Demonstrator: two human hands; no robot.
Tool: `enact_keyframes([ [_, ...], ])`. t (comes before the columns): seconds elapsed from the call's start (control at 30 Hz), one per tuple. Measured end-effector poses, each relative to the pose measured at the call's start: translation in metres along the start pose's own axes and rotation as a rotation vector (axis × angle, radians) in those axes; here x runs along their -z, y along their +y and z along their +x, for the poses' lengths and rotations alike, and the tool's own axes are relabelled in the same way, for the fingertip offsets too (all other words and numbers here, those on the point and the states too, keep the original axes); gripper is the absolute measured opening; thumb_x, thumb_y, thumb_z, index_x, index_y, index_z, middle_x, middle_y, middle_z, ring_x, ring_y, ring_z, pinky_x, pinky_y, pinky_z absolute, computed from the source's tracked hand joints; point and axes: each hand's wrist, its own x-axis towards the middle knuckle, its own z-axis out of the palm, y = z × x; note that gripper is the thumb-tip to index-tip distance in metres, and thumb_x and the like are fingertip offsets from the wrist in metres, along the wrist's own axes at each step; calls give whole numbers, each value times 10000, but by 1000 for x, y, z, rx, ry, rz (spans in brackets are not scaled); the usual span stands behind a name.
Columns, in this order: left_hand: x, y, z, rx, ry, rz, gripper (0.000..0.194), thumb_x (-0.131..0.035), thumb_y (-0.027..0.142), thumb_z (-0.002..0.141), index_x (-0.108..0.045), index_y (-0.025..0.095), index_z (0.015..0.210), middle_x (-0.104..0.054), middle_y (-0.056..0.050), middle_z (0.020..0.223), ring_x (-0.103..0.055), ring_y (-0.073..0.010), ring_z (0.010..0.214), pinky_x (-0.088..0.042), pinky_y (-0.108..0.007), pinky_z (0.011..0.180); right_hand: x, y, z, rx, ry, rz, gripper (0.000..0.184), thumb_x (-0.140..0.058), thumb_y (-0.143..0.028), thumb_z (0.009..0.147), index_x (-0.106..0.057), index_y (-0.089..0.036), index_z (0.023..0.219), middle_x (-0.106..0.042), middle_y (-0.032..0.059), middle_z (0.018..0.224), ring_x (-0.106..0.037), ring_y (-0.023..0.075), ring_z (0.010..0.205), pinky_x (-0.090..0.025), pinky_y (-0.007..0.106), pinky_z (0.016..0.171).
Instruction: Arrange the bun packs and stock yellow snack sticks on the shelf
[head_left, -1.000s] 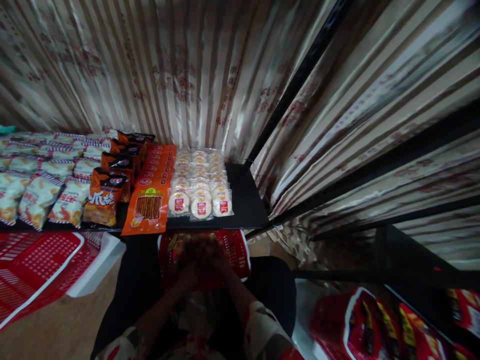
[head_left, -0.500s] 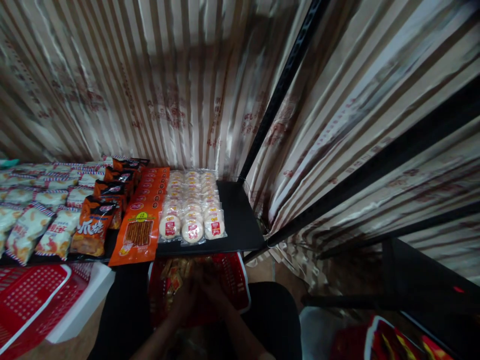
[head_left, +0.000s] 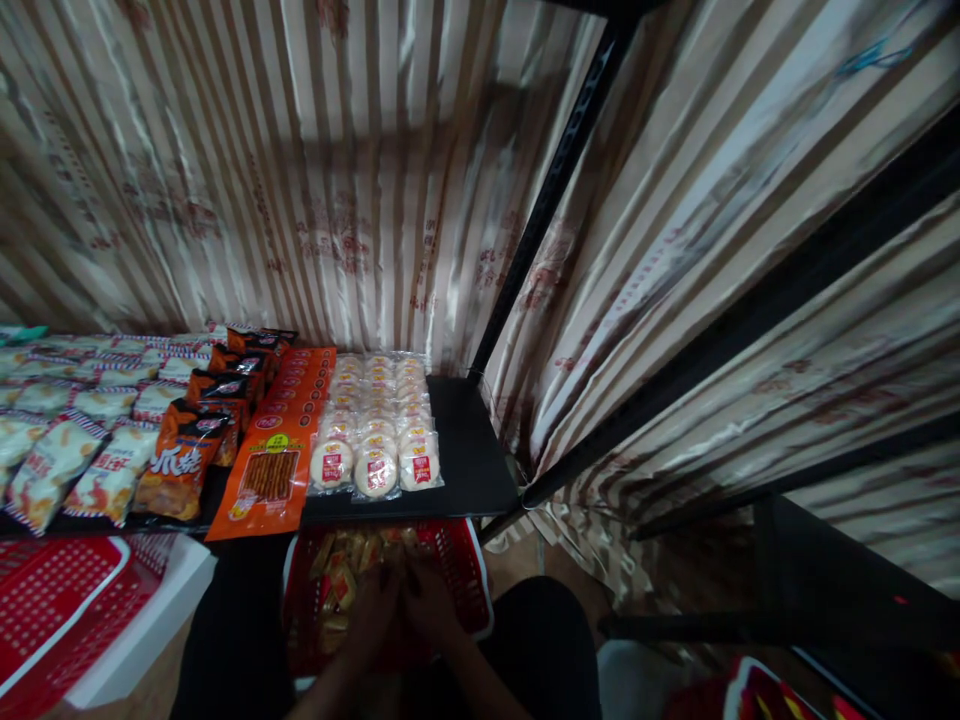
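Observation:
Both hands are low in the red basket [head_left: 457,560], which sits between my knees just below the shelf edge. My left hand [head_left: 377,597] is beside several small gold-wrapped packets [head_left: 341,585]. My right hand [head_left: 429,598] is close against it, and the fingertips of both hands come together near the packets at the far end. The fingers of both look drawn in, but it is dim there and what they hold does not show.
On the black shelf [head_left: 476,450] lie clear-wrapped round white crackers [head_left: 375,470], an orange snack-stick pack [head_left: 270,470], orange-black bags [head_left: 180,460] and white snack bags [head_left: 112,470]. Another red basket [head_left: 52,590] stands left. Black posts [head_left: 555,190] and a striped curtain [head_left: 360,180] close the back.
The view has shifted slightly, so the shelf goods sit a little lower and further left. My hands stay together inside the basket.

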Motion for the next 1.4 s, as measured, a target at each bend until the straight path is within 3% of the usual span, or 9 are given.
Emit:
enact_keyframes([
  [0.27, 11, 19, -4, -121, 33, -79, 302, -422, 436, 762, -559, 170, 802, -641, -117, 895, -592, -234, 873, -418, -335, 822, 5, -14, -8, 110, 70, 38, 410, -485, -247, 783, -590, -183, 1174, -610, 107, 1184, -544, 240, 1120, -377, 425, 1001],
  [0.53, 21, 37, -12, -97, 77, -159, 282, -475, 422, 685, -554, 176, 799, -643, -83, 826, -599, -223, 800, -441, -317, 746, 10, -19, -8, 182, 84, 163, 369, -430, -287, 846, -583, -219, 1175, -594, 71, 1214, -542, 197, 1127, -394, 411, 1005],
  [0.7, 23, 49, -21, -94, 31, -288, 348, -508, 485, 652, -540, 172, 800, -623, -38, 740, -589, -209, 763, -452, -317, 730, 24, -21, -12, 285, 96, 72, 367, -425, -242, 857, -561, -247, 1197, -617, 50, 1180, -545, 180, 1114, -400, 396, 1000],
  [0.83, 26, 58, -28, -79, 6, -389, 403, -544, 503, 630, -576, 153, 829, -649, -63, 818, -591, -232, 858, -446, -322, 790, 32, -19, -14, 372, 165, -22, 367, -489, -249, 828, -566, -246, 1187, -621, 56, 1168, -550, 196, 1100, -415, 400, 980],
  [0.97, 29, 69, -34, -77, -16, -580, 364, -557, 436, 637, -587, 156, 867, -650, -58, 874, -593, -211, 853, -450, -306, 794, 40, -19, -15, 295, 229, -42, 404, -532, -308, 804, -554, -213, 1196, -605, 76, 1185, -531, 215, 1120, -406, 413, 986],
  [1.13, 30, 86, -43, -98, -49, -781, 280, -585, 344, 634, -579, 156, 841, -638, -10, 771, -590, -161, 731, -461, -262, 697, 57, -30, -16, 170, 228, 48, 494, -573, -330, 770, -508, -190, 1239, -583, 94, 1200, -526, 223, 1124, -402, 399, 987],
  [1.4, 28, 100, -42, -64, -58, -842, 389, -605, 303, 588, -586, 153, 946, -672, -21, 825, -622, -168, 735, -478, -261, 684, 68, -29, -3, 109, 198, 327, 598, -613, -285, 720, -441, -209, 1288, -553, 89, 1225, -542, 206, 1099, -442, 363, 944],
])
